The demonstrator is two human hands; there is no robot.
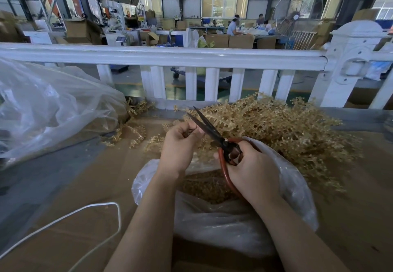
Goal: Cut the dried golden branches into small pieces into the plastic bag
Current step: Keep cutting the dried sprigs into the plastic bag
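Observation:
A big heap of dried golden branches [282, 129] lies on the cardboard-covered table, right of centre. In front of it stands an open clear plastic bag [225, 222] with small golden pieces [208, 186] inside. My right hand [251, 169] grips the red handles of black-bladed scissors [209, 128], whose blades are parted and point up and left. My left hand [180, 144] is curled just left of the blades, above the bag's mouth, pinching a small golden sprig that is mostly hidden in its fingers.
A large crumpled clear plastic sheet [49, 105] fills the left side. Loose sprigs [136, 133] lie between it and my hands. A white cord [85, 210] loops at the lower left. A white railing [170, 57] runs behind the table.

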